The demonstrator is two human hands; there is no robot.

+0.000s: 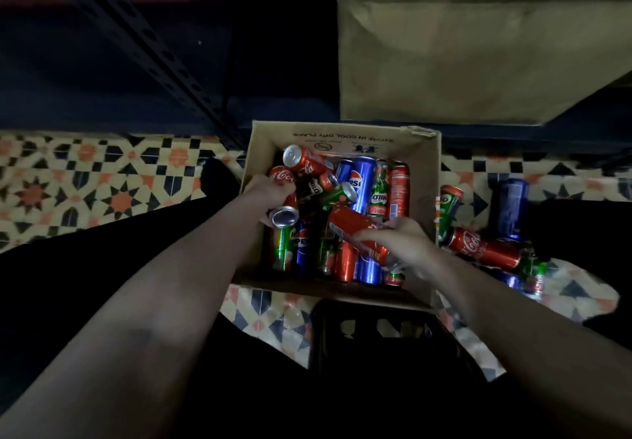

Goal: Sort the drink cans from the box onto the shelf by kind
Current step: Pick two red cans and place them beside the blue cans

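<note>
- Left hand (270, 199): inside the box at its left wall, fingers curled round a red Coca-Cola can (286, 204) lying on its side, silver end toward the camera.
- Right hand (396, 240): inside the box near its front right corner, fingers wrapped over the middle of a second red can (355, 230) lying slantwise on top of the pile.
- Cardboard box (424, 171): open-topped, standing on the patterned floor (102, 178); loosely heaped with cans of three kinds: red Coca-Cola, blue Pepsi (359, 182), green Milo (379, 192). Some lying flat, others wedged against the far and front walls.
- Outside the box's right wall, on the floor: several loose cans, including a red can (485, 248) on its side and a blue can (509, 212); kinds mixed there too.
- Shelf: dark perforated upright (143, 38) behind the box; large brown carton (461, 55) on the shelf above the box's far right corner. No sorted cans visible on any shelf level.
- Handling judgement: slim, stiff metal cylinders, smooth and likely slippery; probably full, so moderately heavy; thin walls liable to dent if dropped. Best taken round the mid-body with fingers and thumb opposed, one per hand.
- Risk judgement: loose heap likely to shift and roll as cans are lifted out.
- Lighting poor; smaller labels at the box's front edge not legible.
</note>
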